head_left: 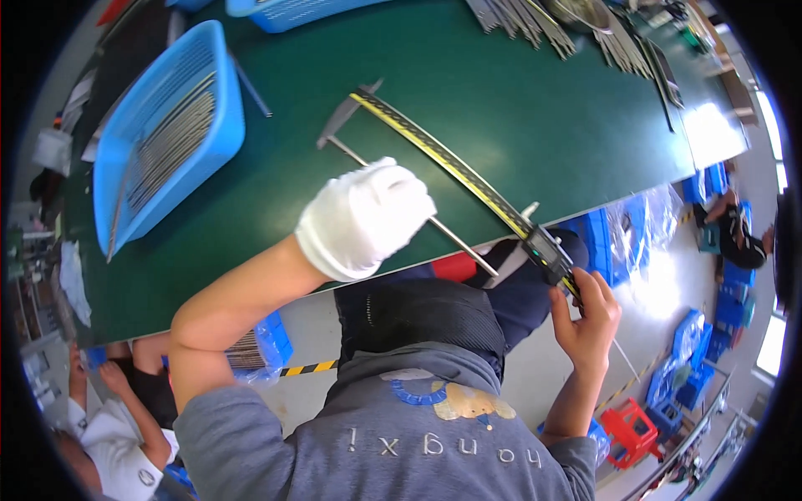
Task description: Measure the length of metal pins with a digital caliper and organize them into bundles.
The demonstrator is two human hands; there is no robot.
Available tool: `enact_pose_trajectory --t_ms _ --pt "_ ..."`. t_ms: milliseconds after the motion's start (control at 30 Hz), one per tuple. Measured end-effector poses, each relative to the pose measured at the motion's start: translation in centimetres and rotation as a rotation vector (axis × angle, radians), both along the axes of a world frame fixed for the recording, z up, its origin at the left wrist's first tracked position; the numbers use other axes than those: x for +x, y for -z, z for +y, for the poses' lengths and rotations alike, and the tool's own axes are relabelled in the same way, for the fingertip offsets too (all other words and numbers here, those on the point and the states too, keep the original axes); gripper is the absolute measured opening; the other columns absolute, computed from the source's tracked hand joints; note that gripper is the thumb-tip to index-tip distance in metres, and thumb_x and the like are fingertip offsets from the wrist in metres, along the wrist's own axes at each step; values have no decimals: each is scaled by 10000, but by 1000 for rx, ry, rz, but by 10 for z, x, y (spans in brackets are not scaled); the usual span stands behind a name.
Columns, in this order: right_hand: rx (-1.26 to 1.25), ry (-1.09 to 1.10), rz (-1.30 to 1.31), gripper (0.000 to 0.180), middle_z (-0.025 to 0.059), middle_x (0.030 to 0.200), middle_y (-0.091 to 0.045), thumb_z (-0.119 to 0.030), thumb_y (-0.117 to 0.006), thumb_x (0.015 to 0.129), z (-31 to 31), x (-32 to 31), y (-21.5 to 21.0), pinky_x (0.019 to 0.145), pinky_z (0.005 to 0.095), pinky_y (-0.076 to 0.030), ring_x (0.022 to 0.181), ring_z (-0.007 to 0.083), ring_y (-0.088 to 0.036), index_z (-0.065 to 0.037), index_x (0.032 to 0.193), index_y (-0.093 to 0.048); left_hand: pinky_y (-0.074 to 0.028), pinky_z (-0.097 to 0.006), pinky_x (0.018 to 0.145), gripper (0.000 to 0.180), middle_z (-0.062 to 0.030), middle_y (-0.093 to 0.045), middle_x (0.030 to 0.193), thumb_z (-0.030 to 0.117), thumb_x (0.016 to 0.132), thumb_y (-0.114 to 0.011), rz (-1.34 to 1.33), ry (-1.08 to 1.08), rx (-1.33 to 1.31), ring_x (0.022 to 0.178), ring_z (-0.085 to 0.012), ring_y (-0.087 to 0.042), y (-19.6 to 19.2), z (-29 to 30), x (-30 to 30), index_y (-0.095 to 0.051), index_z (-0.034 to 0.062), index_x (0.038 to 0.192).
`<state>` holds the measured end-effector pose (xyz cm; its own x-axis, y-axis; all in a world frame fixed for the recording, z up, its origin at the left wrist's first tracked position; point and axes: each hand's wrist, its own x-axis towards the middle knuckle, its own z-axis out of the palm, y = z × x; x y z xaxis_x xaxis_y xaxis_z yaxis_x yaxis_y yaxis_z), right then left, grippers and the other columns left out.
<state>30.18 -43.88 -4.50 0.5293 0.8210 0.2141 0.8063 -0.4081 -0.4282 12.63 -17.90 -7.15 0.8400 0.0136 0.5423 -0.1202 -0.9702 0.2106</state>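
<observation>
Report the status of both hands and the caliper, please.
Left hand, white glove, gripping thin metal rod. Right hand, bare, holding long digital caliper at its slider. Rod between caliper jaws. Green table, nothing blocking.

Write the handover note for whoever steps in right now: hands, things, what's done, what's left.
Left hand, white-gloved, grips the thin metal rod on the green table.
Right hand, bare, holds the slider end of the long digital caliper.
Done: the rod's far end sits at the fixed jaw.
Left: whether the slider meets the near end can't be told.
More rods lie in the blue basket.
</observation>
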Motion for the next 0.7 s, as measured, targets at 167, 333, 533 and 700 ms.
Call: enact_pose_trajectory --t_ms 167,333,533,700 --pt "1 -14 39 259 84 670 -535 -98 -725 706 -3 -1 2 476 289 -415 514 199 -535 -17 926 -615 -542 -407 818 291 -81 -609 877 79 640 -645 129 -7 -37 862 -254 -611 -1 -5 -4 -641 61 930" --pt "-18 -4 63 263 89 675 -540 -95 -719 711 -3 0 -3 480 292 -419 523 209 -542 -17 941 -618 -546 -408 808 283 -84 -615 871 68 646 -644 96 12 -50 843 -256 -617 -4 -2 -2 -645 64 930" --pt "-8 -9 63 262 76 681 -546 -120 -726 725 3 0 -5 473 300 -424 527 209 -561 -32 949 -620 -538 -357 667 207 -60 -598 797 64 661 -650 62 8 13 766 -247 -605 -9 6 -4 -643 72 867" --pt "-14 -16 45 260 53 674 -543 -182 -745 737 -1 -2 -4 451 297 -411 499 192 -551 -47 920 -617 -535 -351 646 232 -60 -563 790 46 635 -653 82 1 30 748 -251 -595 -7 5 -4 -637 73 865"
